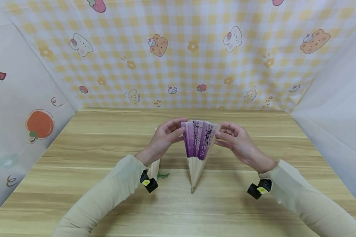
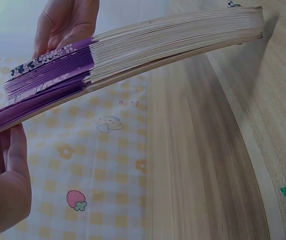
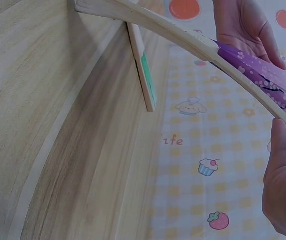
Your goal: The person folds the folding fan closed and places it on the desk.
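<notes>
A purple folding fan (image 1: 198, 141) with pale blossom print and bare wooden ribs is spread partway, its pivot end pointing down toward the wooden table. My left hand (image 1: 163, 140) pinches its left edge near the top between thumb and fingers. On the other side, my right hand (image 1: 238, 144) grips the outer wooden guard the same way. The left wrist view shows the fan's many ribs (image 2: 178, 37) still stacked closely. Partly hidden behind my left wrist lies a second, folded fan (image 1: 155, 169); the right wrist view shows green on that fan (image 3: 147, 82).
A green tassel (image 1: 163, 175) lies on the table (image 1: 178, 210) beside the folded fan. Behind the table hangs a yellow checked cloth (image 1: 178, 65). White printed sheets (image 1: 14, 98) close off the left and right sides.
</notes>
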{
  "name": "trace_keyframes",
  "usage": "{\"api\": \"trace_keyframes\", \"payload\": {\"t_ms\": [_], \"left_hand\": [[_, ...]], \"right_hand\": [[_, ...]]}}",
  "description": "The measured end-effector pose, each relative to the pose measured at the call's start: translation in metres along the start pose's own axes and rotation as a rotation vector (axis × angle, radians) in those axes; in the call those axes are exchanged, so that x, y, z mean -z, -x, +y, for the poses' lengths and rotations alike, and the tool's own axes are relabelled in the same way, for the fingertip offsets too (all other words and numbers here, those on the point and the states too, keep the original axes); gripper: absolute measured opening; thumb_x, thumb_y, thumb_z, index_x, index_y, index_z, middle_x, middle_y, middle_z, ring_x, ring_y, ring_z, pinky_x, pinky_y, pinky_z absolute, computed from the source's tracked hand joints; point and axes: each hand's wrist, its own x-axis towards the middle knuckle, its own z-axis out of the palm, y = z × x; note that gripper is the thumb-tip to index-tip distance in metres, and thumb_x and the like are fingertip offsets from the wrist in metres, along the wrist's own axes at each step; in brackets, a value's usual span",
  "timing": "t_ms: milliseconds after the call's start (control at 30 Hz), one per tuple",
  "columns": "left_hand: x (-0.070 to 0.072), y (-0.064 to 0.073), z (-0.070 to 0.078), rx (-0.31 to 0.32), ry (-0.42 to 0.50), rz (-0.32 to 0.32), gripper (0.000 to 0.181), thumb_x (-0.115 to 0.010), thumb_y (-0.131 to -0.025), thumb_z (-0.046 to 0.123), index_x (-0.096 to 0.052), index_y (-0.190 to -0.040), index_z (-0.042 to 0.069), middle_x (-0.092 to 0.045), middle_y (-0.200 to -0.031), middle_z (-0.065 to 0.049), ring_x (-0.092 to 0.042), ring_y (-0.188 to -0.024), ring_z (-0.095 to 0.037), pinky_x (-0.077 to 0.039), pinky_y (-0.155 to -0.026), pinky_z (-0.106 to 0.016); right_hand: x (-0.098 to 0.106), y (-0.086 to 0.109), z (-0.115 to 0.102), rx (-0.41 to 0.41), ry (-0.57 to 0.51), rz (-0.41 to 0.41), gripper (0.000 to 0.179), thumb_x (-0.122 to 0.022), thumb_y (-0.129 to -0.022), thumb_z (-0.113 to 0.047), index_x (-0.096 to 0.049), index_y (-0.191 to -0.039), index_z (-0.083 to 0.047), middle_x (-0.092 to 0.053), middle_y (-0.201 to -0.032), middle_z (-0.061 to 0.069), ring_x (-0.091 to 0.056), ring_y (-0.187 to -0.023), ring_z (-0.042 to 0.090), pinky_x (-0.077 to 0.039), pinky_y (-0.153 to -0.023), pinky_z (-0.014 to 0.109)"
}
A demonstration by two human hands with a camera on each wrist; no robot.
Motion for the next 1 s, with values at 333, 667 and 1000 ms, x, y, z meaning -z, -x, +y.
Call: {"api": "trace_keyframes", "payload": {"t_ms": [333,667,1000], "left_hand": [[-0.0025,-0.0009,-0.0021,-0.03,0.015,-0.015,0.039,-0.05,-0.084,-0.006,-0.042,-0.123,-0.008,-0.057,-0.097,-0.004,-0.056,-0.084,-0.013,-0.05,-0.081,-0.031],[-0.0047,-0.0021,-0.003,-0.041,0.021,-0.041,0.038,-0.05,-0.084,-0.006,-0.043,-0.122,-0.007,-0.056,-0.097,-0.005,-0.056,-0.084,-0.014,-0.05,-0.08,-0.032],[-0.0079,-0.0017,-0.0017,-0.036,0.011,-0.049,0.037,-0.05,-0.085,-0.005,-0.044,-0.122,-0.006,-0.055,-0.097,-0.006,-0.055,-0.084,-0.014,-0.05,-0.081,-0.032]], "right_hand": [[-0.0018,0.001,-0.001,0.0,-0.008,-0.004,0.017,-0.053,-0.085,0.004,-0.053,-0.096,-0.009,-0.056,-0.086,0.001,-0.058,-0.077,0.012,-0.051,-0.079,0.029],[-0.0038,0.0008,-0.0013,0.005,-0.007,-0.016,0.018,-0.053,-0.085,0.004,-0.052,-0.097,-0.009,-0.057,-0.084,0.0,-0.058,-0.076,0.012,-0.051,-0.078,0.029],[-0.0064,0.0005,-0.0021,-0.002,0.003,-0.024,0.018,-0.053,-0.085,0.003,-0.052,-0.098,-0.009,-0.058,-0.085,0.001,-0.058,-0.078,0.012,-0.051,-0.079,0.03]]}}
